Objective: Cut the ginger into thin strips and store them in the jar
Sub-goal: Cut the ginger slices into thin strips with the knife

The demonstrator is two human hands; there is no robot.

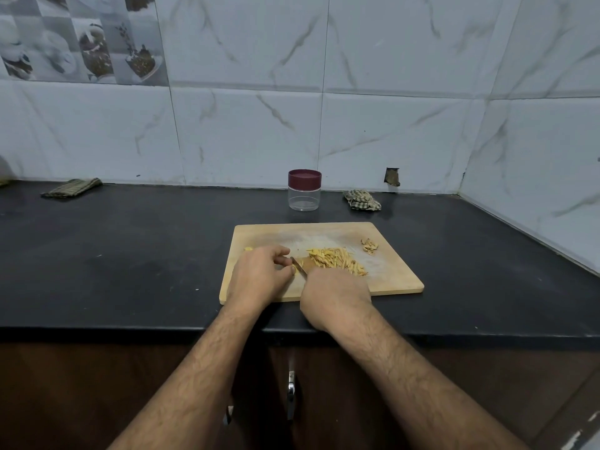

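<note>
On wooden cutting board - right hand grips knife; left hand pinches ginger piece at blade; ginger strips piled beyond; peels far corner; jar behind - lid on.

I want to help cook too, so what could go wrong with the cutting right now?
The left hand holds a small ginger piece right beside the steel knife blade gripped by the right hand, so its fingers could get nicked. The clear plastic jar with the maroon lid is closed, so the yellow ginger strips cannot go in yet.
</note>
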